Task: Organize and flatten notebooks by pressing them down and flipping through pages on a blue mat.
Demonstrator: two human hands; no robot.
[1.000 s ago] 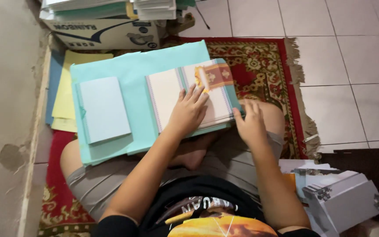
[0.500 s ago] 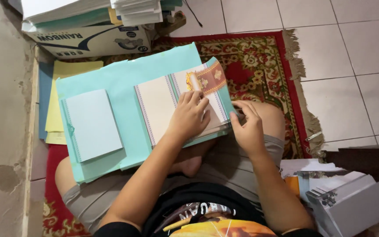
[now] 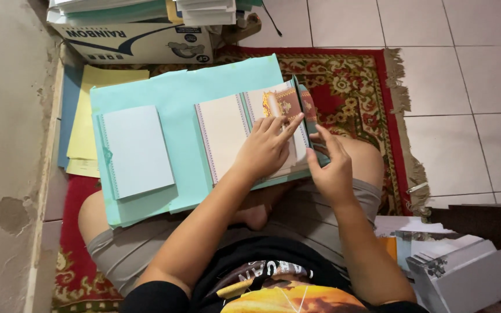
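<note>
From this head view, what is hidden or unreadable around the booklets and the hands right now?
- Open booklet: the left hand covers its lower right page.
- Patterned red and gold cover: small, design details unreadable; whether the right hand touches it is unclear.
- Grey machine: cut off by the bottom edge.
- Cardboard box: paper stacks hide its top; the frame cuts those.
</note>
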